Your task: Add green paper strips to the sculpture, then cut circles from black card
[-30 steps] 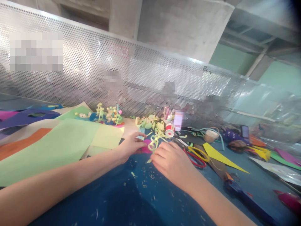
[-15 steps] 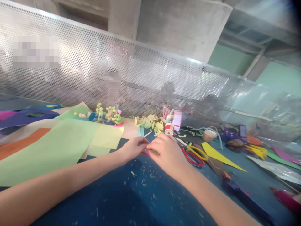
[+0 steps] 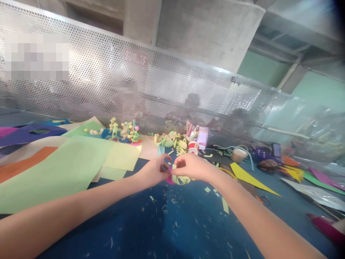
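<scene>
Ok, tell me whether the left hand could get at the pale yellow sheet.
Probably yes: the pale yellow sheet looks uncovered beside the left hand, though that hand seems busy with the magenta piece.

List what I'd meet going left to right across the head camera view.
Orange sheet, pale yellow sheet, left hand, pink piece, right hand, bright yellow pointed sheet, magenta object.

The coiled strips (image 3: 182, 180) seem matt paper, the perforated screen (image 3: 161, 82) shiny metal, the green sheet (image 3: 60, 172) smooth.

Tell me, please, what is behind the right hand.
A red and white container and pale green pieces show behind the right hand; whatever the hand covers cannot be seen.
</scene>
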`<state>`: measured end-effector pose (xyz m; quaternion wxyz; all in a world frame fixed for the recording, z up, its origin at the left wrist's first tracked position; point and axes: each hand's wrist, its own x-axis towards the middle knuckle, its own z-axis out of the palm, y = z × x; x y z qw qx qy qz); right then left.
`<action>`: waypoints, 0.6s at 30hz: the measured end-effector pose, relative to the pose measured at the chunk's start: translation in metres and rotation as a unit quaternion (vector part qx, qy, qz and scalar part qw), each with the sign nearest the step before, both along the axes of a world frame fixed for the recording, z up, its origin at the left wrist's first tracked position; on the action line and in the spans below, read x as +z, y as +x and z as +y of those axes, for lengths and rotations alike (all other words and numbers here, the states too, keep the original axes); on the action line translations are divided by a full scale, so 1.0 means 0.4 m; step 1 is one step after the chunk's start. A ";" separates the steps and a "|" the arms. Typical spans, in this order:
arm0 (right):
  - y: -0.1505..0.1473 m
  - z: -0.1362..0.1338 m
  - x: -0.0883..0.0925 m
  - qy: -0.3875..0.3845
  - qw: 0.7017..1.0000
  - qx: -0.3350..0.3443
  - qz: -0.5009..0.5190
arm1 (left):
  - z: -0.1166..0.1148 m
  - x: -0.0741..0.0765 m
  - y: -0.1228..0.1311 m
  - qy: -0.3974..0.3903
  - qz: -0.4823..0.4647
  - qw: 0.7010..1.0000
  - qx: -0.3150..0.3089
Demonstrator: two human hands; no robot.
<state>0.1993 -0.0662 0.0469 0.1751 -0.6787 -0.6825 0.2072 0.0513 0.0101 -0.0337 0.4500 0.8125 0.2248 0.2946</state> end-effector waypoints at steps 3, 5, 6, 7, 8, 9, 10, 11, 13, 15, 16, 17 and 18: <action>0.009 0.012 -0.004 -0.046 0.997 -0.009 0.067 | -0.005 0.004 0.000 -0.021 -0.005 1.000 -0.018; 0.015 0.016 -0.006 -0.064 0.992 -0.016 0.108 | -0.007 0.008 0.000 -0.043 -0.016 0.998 -0.038; 0.018 0.017 -0.007 -0.070 0.989 -0.019 0.126 | -0.008 0.010 -0.001 -0.056 -0.022 0.997 -0.047; 0.021 0.016 -0.008 -0.073 0.987 -0.021 0.143 | -0.007 0.012 -0.001 -0.068 -0.028 0.996 -0.053; 0.025 0.014 -0.008 -0.075 0.984 -0.021 0.160 | -0.006 0.014 -0.001 -0.083 -0.036 0.994 -0.058; 0.029 0.012 -0.009 -0.075 0.981 -0.021 0.177 | -0.005 0.016 -0.002 -0.103 -0.045 0.992 -0.062; 0.034 0.009 -0.010 -0.075 0.978 -0.019 0.193 | -0.003 0.018 -0.002 -0.125 -0.056 0.988 -0.065; 0.041 0.006 -0.011 -0.075 0.975 -0.016 0.210 | -0.001 0.020 -0.003 -0.150 -0.067 0.984 -0.069; 0.058 0.001 -0.014 -0.075 0.969 -0.008 0.236 | 0.003 0.022 -0.002 -0.201 -0.085 0.973 -0.071; 0.078 -0.002 -0.019 -0.073 0.965 0.002 0.251 | 0.006 0.021 -0.001 -0.247 -0.093 0.962 -0.066; 0.087 -0.002 -0.022 -0.068 0.965 0.005 0.253 | 0.008 0.020 -0.001 -0.267 -0.095 0.957 -0.064; 0.095 -0.002 -0.026 -0.059 0.966 0.006 0.251 | 0.010 0.019 -0.001 -0.287 -0.096 0.951 -0.064; 0.101 -0.002 -0.030 -0.047 0.968 0.005 0.247 | 0.012 0.017 0.000 -0.306 -0.099 0.945 -0.066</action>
